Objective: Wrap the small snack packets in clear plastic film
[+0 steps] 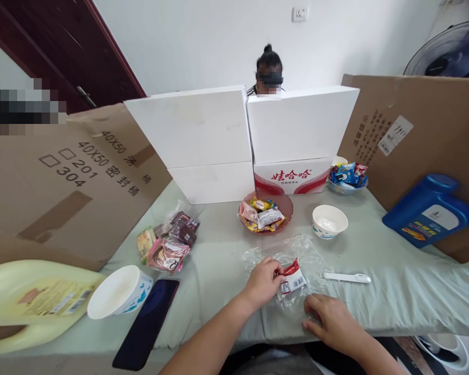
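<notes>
A small red-and-white snack packet [293,280] lies on a crumpled clear plastic bag [307,252] near the table's front edge. My left hand [263,281] has its thumb and fingertips closed on the packet's left edge. At the bag's lower right edge rests my right hand [332,320], fingers loosely bent and the thumb apart, with nothing visible in it. A white plastic knife-like utensil [347,278] lies to the right, one end touching the bag. Beyond the bag stands a pink glass bowl [285,205] of wrapped snacks.
A paper bowl [330,221] stands right, a snack-filled bowl [347,186] behind it. Left are wrapped snacks [170,252], another paper bowl [119,291], a phone [146,323] and a yellow jug [42,302]. White boxes [211,130] wall the back; a blue bottle [430,208] leans right. A person [269,67] sits behind.
</notes>
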A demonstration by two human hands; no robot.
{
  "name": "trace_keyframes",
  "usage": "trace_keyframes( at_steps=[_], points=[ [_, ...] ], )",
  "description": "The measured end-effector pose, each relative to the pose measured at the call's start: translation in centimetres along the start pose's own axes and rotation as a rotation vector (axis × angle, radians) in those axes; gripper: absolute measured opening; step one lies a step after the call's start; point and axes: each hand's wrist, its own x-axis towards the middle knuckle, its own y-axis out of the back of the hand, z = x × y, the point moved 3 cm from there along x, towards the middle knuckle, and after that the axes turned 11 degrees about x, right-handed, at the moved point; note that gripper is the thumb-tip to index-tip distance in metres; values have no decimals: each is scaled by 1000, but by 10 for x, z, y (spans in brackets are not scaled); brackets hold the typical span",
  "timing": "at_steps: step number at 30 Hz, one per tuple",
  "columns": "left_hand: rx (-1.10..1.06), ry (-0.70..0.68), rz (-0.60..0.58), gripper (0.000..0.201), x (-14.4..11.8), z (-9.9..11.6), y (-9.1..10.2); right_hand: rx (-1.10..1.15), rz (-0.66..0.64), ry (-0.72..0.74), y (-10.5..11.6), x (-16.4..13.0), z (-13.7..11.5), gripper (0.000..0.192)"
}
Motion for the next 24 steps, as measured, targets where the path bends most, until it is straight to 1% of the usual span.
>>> trace_keyframes(
  at_steps=[2, 3, 5, 7, 9, 11, 13, 14, 15, 17, 18, 20, 23, 24],
  points=[
    [-222, 46, 5, 6, 9, -3, 11, 10, 25, -2, -3, 1, 3, 12],
    [-346, 80, 16, 11, 17, -6, 20, 13, 31, 2, -4, 1, 4, 12],
    [-583, 148, 85, 22, 35, -11, 40, 13, 37, 10, -6, 1, 6, 11],
    [-731, 161, 200, 35, 55, -14, 62, 5, 36, 14, -7, 0, 7, 10],
    [-750, 139, 260, 47, 68, -14, 76, -1, 41, 14, -8, 0, 9, 10],
    [-631, 107, 273, 50, 69, -14, 77, -4, 50, 15, -9, -1, 10, 9],
    [-416, 34, 226, 37, 57, -12, 67, -10, 63, 22, -10, -1, 9, 8],
    [-303, -30, 166, 28, 46, -10, 57, -17, 69, 28, -10, -1, 8, 8],
    [-200, -109, 71, 22, 34, -8, 46, -27, 75, 34, -11, -1, 7, 9],
    [-45, -291, -135, 19, 5, -5, 23, -50, 81, 43, -12, -4, 4, 10],
    [15, -371, -200, 21, -11, -4, 15, -59, 78, 49, -12, -6, 2, 12],
    [89, -465, -255, 33, -38, -6, 6, -57, 72, 86, -13, -14, 1, 16],
    [147, -504, -296, 58, -67, -17, 7, -38, 126, 208, -9, -27, 6, 27],
    [170, -504, -319, 62, -74, -22, 9, -46, 160, 238, -6, -31, 12, 33]
  ],
)
